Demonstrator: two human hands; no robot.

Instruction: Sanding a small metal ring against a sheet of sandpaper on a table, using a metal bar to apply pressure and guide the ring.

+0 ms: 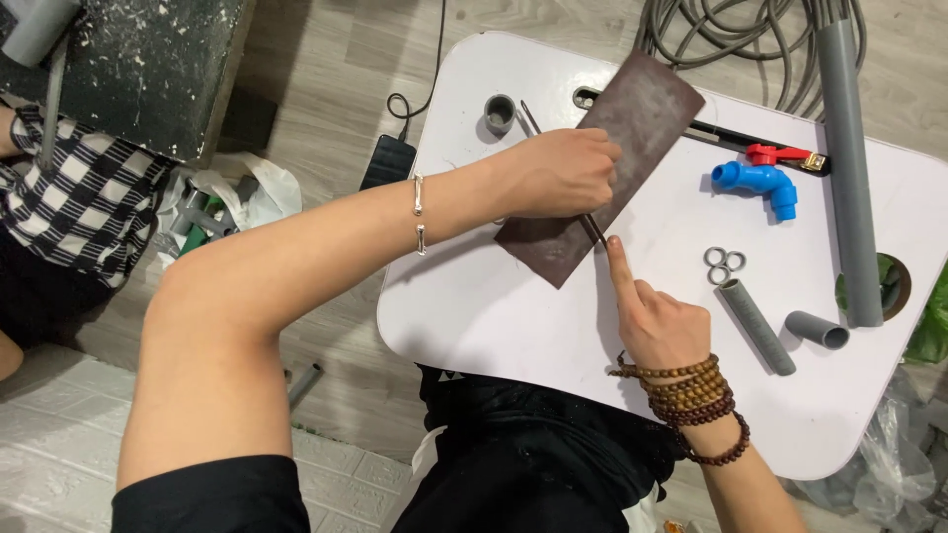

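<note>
A brown sheet of sandpaper (632, 118) lies on a small white table (494, 306). My left hand (558, 173) rests on the sheet with its fingers closed, apparently around a thin dark metal rod (530, 116) that runs across the sheet; how it grips the rod is hidden. My right hand (657, 321) is at the sheet's near corner, the index finger stretched out and touching the rod's lower end (595, 233), the other fingers curled.
On the table lie a blue plastic tap with a red handle (758, 178), three metal rings (723, 265), short grey pipe pieces (755, 326), a grey coupling (500, 114) and a long grey pipe (847, 158). Grey cable coils (731, 30) lie beyond. A person in a checked shirt (84, 197) sits at left.
</note>
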